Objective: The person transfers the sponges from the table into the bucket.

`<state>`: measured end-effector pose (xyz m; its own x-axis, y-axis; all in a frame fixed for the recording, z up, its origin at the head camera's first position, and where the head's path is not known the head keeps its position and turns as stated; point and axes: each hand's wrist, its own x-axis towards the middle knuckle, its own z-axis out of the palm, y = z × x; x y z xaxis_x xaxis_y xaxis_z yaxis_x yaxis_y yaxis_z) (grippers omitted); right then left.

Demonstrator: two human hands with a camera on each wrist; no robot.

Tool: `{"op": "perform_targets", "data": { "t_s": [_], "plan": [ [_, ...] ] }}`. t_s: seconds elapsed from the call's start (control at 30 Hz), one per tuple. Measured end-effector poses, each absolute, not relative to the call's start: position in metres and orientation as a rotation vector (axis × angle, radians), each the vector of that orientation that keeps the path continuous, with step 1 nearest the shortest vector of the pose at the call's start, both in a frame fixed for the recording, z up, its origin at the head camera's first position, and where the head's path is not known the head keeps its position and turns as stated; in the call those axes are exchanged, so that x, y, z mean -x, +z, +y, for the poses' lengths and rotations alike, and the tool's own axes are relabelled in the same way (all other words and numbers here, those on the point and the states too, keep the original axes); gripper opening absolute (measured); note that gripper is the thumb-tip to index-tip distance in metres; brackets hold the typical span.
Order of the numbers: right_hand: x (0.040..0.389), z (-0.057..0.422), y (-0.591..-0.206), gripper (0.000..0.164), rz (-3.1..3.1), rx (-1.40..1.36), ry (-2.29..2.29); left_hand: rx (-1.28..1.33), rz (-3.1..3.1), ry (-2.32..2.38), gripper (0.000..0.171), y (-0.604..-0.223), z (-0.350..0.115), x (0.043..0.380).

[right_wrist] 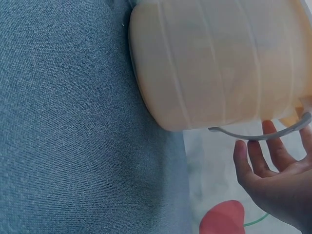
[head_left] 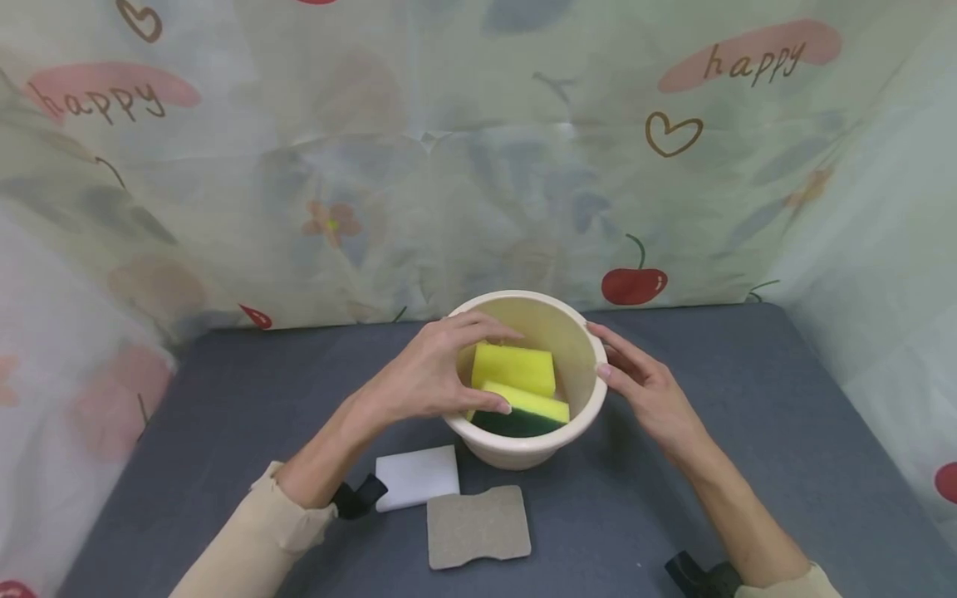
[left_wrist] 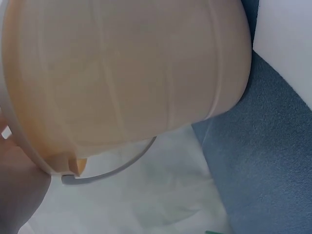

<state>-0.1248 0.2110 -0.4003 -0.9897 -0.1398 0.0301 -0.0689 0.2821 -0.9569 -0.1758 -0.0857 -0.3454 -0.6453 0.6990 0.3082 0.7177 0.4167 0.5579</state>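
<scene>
A cream bucket stands on the dark table. In it lie a yellow sponge and, nearer the front, a yellow sponge with a dark green scouring side. My left hand reaches over the bucket's left rim, thumb and fingers spread. Its thumb overlaps the front sponge; its fingertips extend over the back one. At the right rim, my right hand rests thumb and index fingertips against the edge. In the right wrist view its other fingers lie loosely by the grey handle.
On the table before the bucket lie a white block and a grey-brown pad with notched sides, their corners meeting. A printed cloth with hearts and cherries rises behind the table and along both sides.
</scene>
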Motion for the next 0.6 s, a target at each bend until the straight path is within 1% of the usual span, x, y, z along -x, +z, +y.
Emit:
{"op": "perform_targets", "data": {
  "t_s": [0.4, 0.6],
  "plan": [
    [0.129, 0.212, -0.399, 0.053, 2.457, 0.194, -1.854, 1.243, -2.494, -1.141, 0.059, -0.345, -0.100, 0.169],
    [0.131, 0.214, -0.402, 0.052, 2.443, 0.210, -1.856, 1.192, -2.419, -1.190, 0.059, -0.345, -0.116, 0.160]
  ]
}}
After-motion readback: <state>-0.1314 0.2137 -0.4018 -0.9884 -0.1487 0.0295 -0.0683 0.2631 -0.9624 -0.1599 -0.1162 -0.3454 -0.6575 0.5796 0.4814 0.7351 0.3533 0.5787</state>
